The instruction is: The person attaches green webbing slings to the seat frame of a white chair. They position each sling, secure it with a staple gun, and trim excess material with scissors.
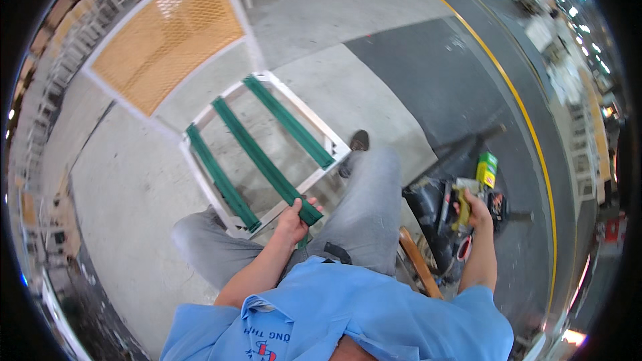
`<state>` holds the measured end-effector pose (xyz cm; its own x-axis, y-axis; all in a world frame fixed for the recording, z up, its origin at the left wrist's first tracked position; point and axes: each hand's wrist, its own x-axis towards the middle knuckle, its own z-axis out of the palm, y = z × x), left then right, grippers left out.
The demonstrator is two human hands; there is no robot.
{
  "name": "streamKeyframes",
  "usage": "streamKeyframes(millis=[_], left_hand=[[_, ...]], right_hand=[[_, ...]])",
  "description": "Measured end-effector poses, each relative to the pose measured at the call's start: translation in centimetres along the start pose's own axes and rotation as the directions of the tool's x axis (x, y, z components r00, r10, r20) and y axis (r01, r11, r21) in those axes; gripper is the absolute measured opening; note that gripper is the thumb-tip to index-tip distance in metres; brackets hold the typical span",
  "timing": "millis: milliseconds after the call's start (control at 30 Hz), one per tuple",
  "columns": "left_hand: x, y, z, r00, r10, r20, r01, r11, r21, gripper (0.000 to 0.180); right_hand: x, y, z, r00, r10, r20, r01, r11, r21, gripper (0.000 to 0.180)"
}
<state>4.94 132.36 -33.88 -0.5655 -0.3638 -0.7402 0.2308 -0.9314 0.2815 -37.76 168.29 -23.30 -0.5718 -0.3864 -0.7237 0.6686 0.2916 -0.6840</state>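
A white chair frame (304, 184) stands in front of me, with a woven cane back (174, 40) at its far left. Three green webbing straps run across the seat opening; the middle strap (247, 137) ends at my left hand (291, 223). That hand is closed round the strap's near end, at the seat's near rail, and a short tail hangs below it. Out to the right, my right hand (477, 212) is wrapped round a yellow tool (461, 208) shaped like a staple gun. It is over a dark tool stand, and its lower part is hard to make out.
A green and yellow box (487, 169) sits on the dark stand (428, 204), beside a red-rimmed roll (464, 249). A curved wooden piece (420, 264) lies by my right thigh. Rows of chairs (50, 103) line the left. A yellow floor line (528, 127) curves along the right.
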Motion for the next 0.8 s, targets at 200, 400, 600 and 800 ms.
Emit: streamKeyframes(millis=[200,400,600,800], left_hand=[[-0.1,-1.0,-0.2,0.989,0.133,-0.071,-0.126,0.988,0.088,0.038],[3.0,-0.5,1.0,0.949,0.312,-0.038,-0.300,0.934,0.195,0.037],[3.2,-0.6,-2.5,0.943,0.318,-0.095,-0.297,0.936,0.189,0.039],[2.7,-5.8,-2.4,0.994,0.099,0.034,-0.105,0.916,0.387,0.041]], right_hand=[[-1.6,-2.2,-3.8,0.802,-0.554,-0.224,-0.088,0.262,-0.961,0.031],[-2.5,-4.1,-0.8,0.530,-0.848,-0.011,0.523,0.337,-0.783,0.027],[0.8,1.7,23.1,0.750,-0.503,0.430,0.662,0.558,-0.501,0.028],[6.0,10.7,39.9,0.722,0.300,0.624,0.516,0.367,-0.774,0.035]])
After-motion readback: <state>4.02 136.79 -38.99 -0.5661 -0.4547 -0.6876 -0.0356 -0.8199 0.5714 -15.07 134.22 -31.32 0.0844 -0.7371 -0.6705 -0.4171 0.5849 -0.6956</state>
